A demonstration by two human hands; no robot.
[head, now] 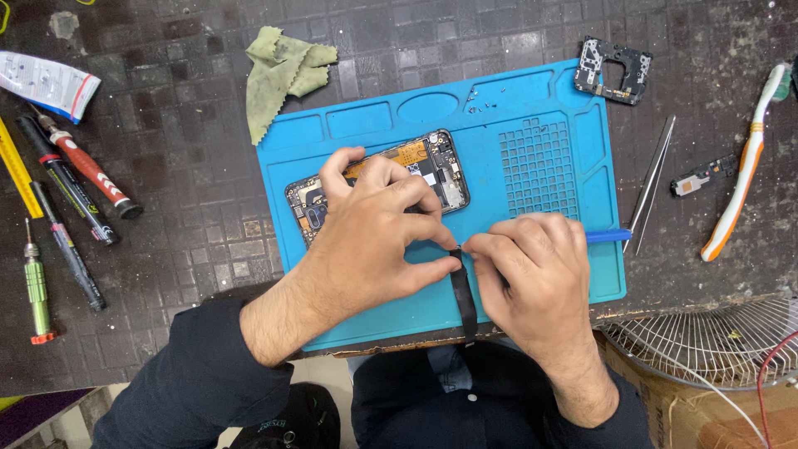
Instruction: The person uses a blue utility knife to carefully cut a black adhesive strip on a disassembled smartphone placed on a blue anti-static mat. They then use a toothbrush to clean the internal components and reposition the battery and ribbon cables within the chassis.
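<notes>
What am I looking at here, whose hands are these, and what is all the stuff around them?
The single picture comes from a camera on a person's head, looking down at their own hands. The left hand presses on an opened phone lying on a blue work mat. Both hands pinch a thin black strip; the right hand also holds a blue tool. Around the mat lie a green cloth, tweezers, a toothbrush, a phone frame piece and screwdrivers.
</notes>
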